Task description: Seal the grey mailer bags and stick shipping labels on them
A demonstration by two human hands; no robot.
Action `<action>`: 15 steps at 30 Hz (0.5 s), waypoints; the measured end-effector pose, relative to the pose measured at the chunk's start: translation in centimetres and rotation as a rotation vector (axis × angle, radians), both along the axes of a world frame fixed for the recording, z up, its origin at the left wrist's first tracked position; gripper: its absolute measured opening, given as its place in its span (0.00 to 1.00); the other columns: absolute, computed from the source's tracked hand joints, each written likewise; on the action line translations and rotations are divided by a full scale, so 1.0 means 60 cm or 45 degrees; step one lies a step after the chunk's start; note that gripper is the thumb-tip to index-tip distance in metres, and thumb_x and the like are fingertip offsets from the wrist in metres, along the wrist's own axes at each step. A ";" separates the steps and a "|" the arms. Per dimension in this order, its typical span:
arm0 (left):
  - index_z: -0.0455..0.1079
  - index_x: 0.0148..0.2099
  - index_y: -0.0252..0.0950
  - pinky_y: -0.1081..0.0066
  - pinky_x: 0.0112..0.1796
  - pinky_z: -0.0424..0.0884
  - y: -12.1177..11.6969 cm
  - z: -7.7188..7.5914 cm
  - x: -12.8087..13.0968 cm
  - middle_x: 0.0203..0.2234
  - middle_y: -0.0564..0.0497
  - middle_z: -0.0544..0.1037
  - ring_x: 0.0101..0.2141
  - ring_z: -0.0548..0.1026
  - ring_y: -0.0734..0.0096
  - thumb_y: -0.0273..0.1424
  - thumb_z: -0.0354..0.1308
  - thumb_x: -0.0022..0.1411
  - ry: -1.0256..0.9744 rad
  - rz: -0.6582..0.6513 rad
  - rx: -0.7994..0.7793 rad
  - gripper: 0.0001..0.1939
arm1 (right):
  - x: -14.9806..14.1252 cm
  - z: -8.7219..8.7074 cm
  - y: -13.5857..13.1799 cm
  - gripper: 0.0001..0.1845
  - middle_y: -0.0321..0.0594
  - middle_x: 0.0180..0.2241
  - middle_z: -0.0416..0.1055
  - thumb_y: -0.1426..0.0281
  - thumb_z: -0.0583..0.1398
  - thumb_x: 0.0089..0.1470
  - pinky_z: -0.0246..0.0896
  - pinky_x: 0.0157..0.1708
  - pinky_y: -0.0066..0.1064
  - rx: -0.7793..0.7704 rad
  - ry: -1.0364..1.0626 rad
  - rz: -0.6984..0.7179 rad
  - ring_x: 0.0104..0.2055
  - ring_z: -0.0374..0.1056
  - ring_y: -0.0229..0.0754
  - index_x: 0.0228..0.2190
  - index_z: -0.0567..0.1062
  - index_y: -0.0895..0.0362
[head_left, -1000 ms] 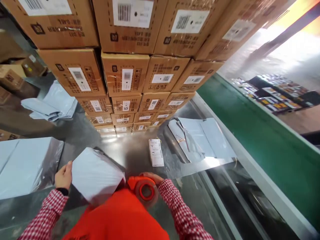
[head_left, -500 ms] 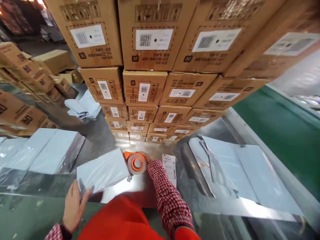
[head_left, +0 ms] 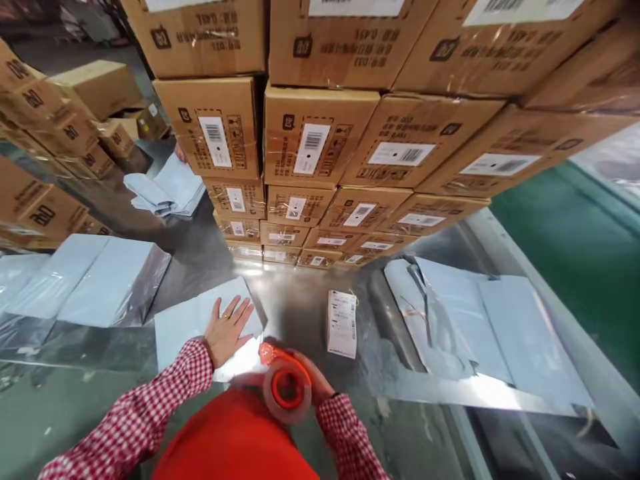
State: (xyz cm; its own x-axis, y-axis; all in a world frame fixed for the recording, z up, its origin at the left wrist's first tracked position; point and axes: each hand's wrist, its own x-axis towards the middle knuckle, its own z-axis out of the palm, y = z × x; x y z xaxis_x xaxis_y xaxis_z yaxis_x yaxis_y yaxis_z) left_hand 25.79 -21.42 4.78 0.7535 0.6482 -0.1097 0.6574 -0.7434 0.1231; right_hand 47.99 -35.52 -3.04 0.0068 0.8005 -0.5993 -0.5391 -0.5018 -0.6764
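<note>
Tape dispenser [head_left: 287, 387], orange with a roll of clear tape on it, sits at the near edge of the steel table [head_left: 295, 303], close to the person's body, gripped by the right hand [head_left: 313, 381] with fingers curled around its far side. Half a second ago it was farther out on the table at the parcel's right end; now it has come back to the parcel's near right corner. The left hand [head_left: 227, 328], which then held the parcel's near left corner, now lies flat on top of the grey mailer parcel [head_left: 195, 323], fingers spread and pressing down.

Stacked cardboard boxes [head_left: 320, 140], sealed and labelled, form a wall across the back of the table; what is inside cannot be seen. A printed label slip [head_left: 343, 323] lies just right of the parcel. Flat grey mailer bags [head_left: 475, 320] lie farther right, beside the green conveyor belt [head_left: 575, 247]. More wrapped bags [head_left: 95, 280] lie at the left, and another pile [head_left: 165, 190] beyond them
</note>
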 end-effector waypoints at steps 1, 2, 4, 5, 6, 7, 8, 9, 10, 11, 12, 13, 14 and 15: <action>0.58 0.71 0.37 0.30 0.64 0.48 0.005 0.001 0.013 0.68 0.41 0.60 0.68 0.56 0.43 0.41 0.49 0.72 -0.009 0.041 0.009 0.29 | -0.020 -0.002 0.000 0.28 0.47 0.46 0.80 0.51 0.69 0.41 0.61 0.61 0.47 0.010 0.108 -0.039 0.53 0.73 0.54 0.39 0.81 0.58; 0.57 0.71 0.35 0.30 0.63 0.49 0.014 0.004 0.030 0.68 0.40 0.59 0.68 0.55 0.42 0.41 0.48 0.72 -0.013 0.126 0.021 0.30 | -0.037 -0.002 0.013 0.28 0.46 0.47 0.80 0.51 0.69 0.42 0.61 0.62 0.45 0.023 0.223 -0.087 0.54 0.72 0.53 0.41 0.81 0.58; 0.56 0.71 0.31 0.28 0.62 0.51 0.041 0.018 0.062 0.69 0.35 0.56 0.68 0.53 0.39 0.40 0.45 0.73 -0.004 0.369 0.035 0.30 | -0.056 0.002 0.068 0.26 0.44 0.45 0.80 0.53 0.67 0.44 0.63 0.60 0.42 0.053 0.376 -0.176 0.52 0.73 0.50 0.40 0.81 0.58; 0.56 0.71 0.28 0.29 0.61 0.53 0.054 0.029 0.071 0.69 0.33 0.55 0.68 0.54 0.38 0.39 0.44 0.74 0.006 0.467 0.026 0.30 | -0.057 0.007 0.102 0.23 0.43 0.43 0.81 0.55 0.67 0.44 0.64 0.59 0.39 0.063 0.370 -0.202 0.50 0.74 0.48 0.39 0.80 0.58; 0.56 0.71 0.28 0.31 0.61 0.56 0.065 0.041 0.071 0.69 0.32 0.55 0.68 0.55 0.38 0.38 0.43 0.74 0.016 0.519 0.001 0.29 | -0.053 0.014 0.137 0.20 0.41 0.40 0.81 0.57 0.66 0.45 0.65 0.57 0.36 0.076 0.333 -0.213 0.48 0.74 0.45 0.37 0.80 0.58; 0.56 0.71 0.28 0.33 0.61 0.57 0.071 0.053 0.060 0.69 0.32 0.55 0.68 0.55 0.41 0.37 0.44 0.74 0.020 0.483 -0.025 0.28 | -0.045 0.022 0.168 0.17 0.40 0.38 0.81 0.59 0.65 0.47 0.67 0.55 0.33 0.081 0.288 -0.214 0.45 0.75 0.43 0.35 0.79 0.59; 0.57 0.71 0.30 0.36 0.62 0.57 0.073 0.063 0.039 0.69 0.33 0.56 0.68 0.56 0.44 0.36 0.45 0.74 0.017 0.362 -0.034 0.28 | -0.035 0.030 0.195 0.15 0.39 0.36 0.81 0.61 0.63 0.50 0.68 0.52 0.31 0.083 0.254 -0.202 0.42 0.75 0.41 0.34 0.79 0.60; 0.57 0.71 0.34 0.40 0.65 0.54 0.069 0.069 0.009 0.69 0.38 0.57 0.69 0.55 0.49 0.36 0.48 0.73 0.010 0.202 -0.032 0.28 | -0.025 0.038 0.216 0.14 0.40 0.34 0.80 0.63 0.60 0.53 0.68 0.50 0.30 0.082 0.245 -0.173 0.40 0.76 0.40 0.35 0.78 0.62; 0.56 0.71 0.36 0.40 0.66 0.50 0.062 0.070 -0.025 0.70 0.40 0.56 0.70 0.52 0.49 0.39 0.52 0.71 -0.003 -0.076 0.026 0.30 | -0.017 0.046 0.231 0.16 0.40 0.33 0.80 0.64 0.57 0.56 0.68 0.49 0.31 0.073 0.256 -0.143 0.38 0.76 0.39 0.36 0.77 0.64; 0.54 0.72 0.37 0.40 0.67 0.47 0.053 0.065 -0.060 0.71 0.41 0.54 0.70 0.49 0.48 0.43 0.55 0.69 -0.007 -0.306 0.083 0.34 | -0.010 0.053 0.241 0.18 0.42 0.33 0.79 0.65 0.54 0.59 0.68 0.47 0.33 0.061 0.279 -0.110 0.37 0.76 0.39 0.37 0.77 0.67; 0.54 0.72 0.37 0.41 0.67 0.49 0.044 0.056 -0.091 0.70 0.41 0.55 0.70 0.50 0.48 0.47 0.58 0.67 0.022 -0.441 0.104 0.38 | -0.007 0.059 0.247 0.21 0.44 0.33 0.79 0.66 0.51 0.61 0.68 0.46 0.36 0.053 0.300 -0.075 0.36 0.76 0.40 0.39 0.76 0.70; 0.54 0.72 0.36 0.41 0.66 0.52 0.036 0.043 -0.116 0.69 0.40 0.57 0.69 0.53 0.48 0.48 0.59 0.65 0.066 -0.520 0.110 0.40 | -0.008 0.063 0.248 0.23 0.47 0.34 0.79 0.66 0.49 0.62 0.68 0.46 0.38 0.052 0.316 -0.050 0.37 0.76 0.41 0.40 0.75 0.72; 0.55 0.72 0.35 0.40 0.65 0.54 0.030 0.028 -0.132 0.68 0.40 0.59 0.69 0.55 0.47 0.48 0.60 0.65 0.116 -0.529 0.112 0.40 | -0.012 0.066 0.246 0.23 0.49 0.35 0.79 0.66 0.49 0.62 0.69 0.47 0.40 0.061 0.324 -0.043 0.38 0.77 0.43 0.41 0.75 0.73; 0.55 0.71 0.35 0.39 0.64 0.56 0.026 0.014 -0.140 0.68 0.40 0.61 0.68 0.57 0.46 0.47 0.60 0.65 0.161 -0.500 0.108 0.39 | -0.020 0.066 0.239 0.23 0.50 0.37 0.79 0.65 0.50 0.61 0.69 0.48 0.40 0.078 0.323 -0.057 0.39 0.77 0.44 0.42 0.75 0.72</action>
State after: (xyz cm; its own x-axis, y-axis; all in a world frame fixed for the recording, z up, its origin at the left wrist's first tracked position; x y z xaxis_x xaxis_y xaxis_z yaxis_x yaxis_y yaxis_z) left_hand 17.38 -19.86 5.62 0.9291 0.3253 -0.1760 0.3283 -0.9445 -0.0126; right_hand 46.82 -21.20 0.93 -0.1013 0.8377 -0.5366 -0.7160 -0.4359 -0.5452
